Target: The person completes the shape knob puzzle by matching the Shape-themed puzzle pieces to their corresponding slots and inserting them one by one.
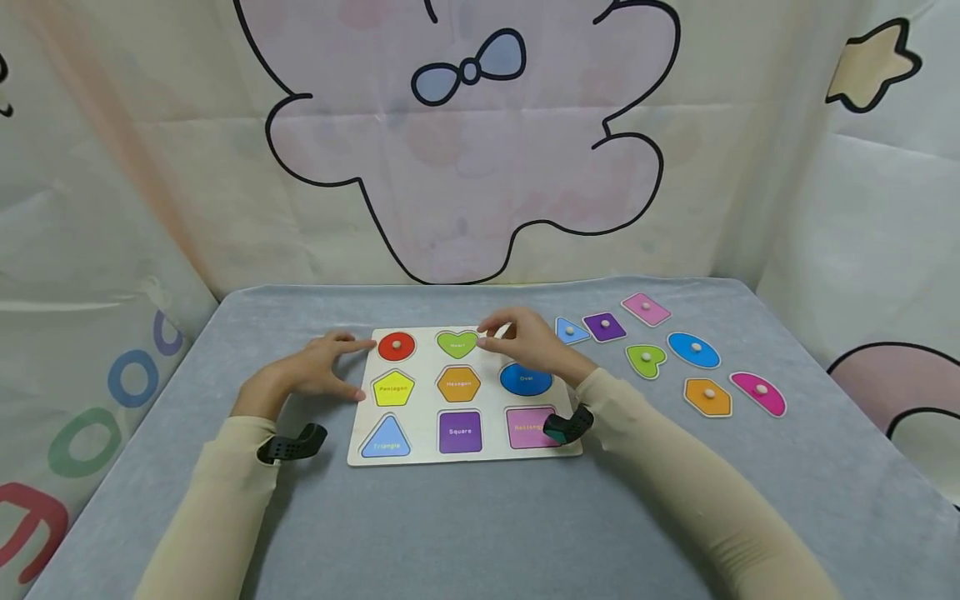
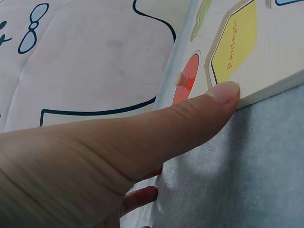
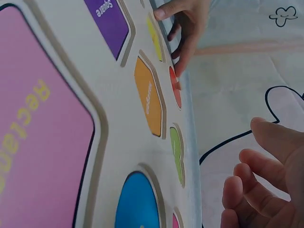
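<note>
A white shape puzzle board (image 1: 423, 429) lies flat on the table with printed, labelled recesses. My left hand (image 1: 313, 369) is at the board's left edge, its thumb (image 2: 209, 107) at the rim beside the yellow pentagon recess (image 2: 233, 45), fingers spread. A red circle piece (image 1: 396, 347) with a knob sits in the top left recess. Over the top right of the board my right hand (image 1: 531, 342) hovers near the green heart recess (image 1: 457, 344), fingers loosely bent and holding nothing in the right wrist view. It hides the recess beneath it.
Loose knobbed pieces lie right of the board: a blue triangle (image 1: 572, 332), purple square (image 1: 604, 327), pink rectangle (image 1: 646, 309), green heart (image 1: 646, 361), blue oval (image 1: 693, 350), orange hexagon (image 1: 708, 397) and magenta rounded piece (image 1: 759, 393). A printed curtain (image 1: 465, 192) hangs behind the table.
</note>
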`<state>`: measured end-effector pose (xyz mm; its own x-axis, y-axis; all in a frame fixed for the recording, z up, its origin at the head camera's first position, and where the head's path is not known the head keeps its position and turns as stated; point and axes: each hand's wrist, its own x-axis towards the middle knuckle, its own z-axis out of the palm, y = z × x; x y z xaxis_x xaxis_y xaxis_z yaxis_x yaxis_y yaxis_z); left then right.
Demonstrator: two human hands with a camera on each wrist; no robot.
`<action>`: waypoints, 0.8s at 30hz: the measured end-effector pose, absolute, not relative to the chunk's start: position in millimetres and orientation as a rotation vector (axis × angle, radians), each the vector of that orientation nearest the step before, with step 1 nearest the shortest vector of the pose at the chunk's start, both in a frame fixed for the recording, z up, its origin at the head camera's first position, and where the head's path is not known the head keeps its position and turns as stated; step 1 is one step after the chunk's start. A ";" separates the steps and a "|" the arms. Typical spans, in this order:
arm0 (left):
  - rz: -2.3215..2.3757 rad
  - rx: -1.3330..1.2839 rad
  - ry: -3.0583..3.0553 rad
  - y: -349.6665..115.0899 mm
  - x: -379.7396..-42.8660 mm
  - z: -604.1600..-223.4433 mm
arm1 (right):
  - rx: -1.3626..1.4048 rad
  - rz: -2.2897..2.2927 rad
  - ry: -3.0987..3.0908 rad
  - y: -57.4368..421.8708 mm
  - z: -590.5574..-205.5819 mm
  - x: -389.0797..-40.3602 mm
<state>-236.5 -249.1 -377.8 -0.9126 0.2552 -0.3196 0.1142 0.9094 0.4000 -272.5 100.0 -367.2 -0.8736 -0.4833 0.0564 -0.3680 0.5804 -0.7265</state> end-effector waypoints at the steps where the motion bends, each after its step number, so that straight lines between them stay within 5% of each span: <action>1: 0.534 0.269 2.703 -249.2 -236.5 -378.0 | -0.724 -1.176 2.658 102.4 -368.1 -272.6; 24: 0.544 0.268 2.699 -250.2 -236.3 -375.8 | -0.648 -1.077 2.752 154.7 -372.5 -260.9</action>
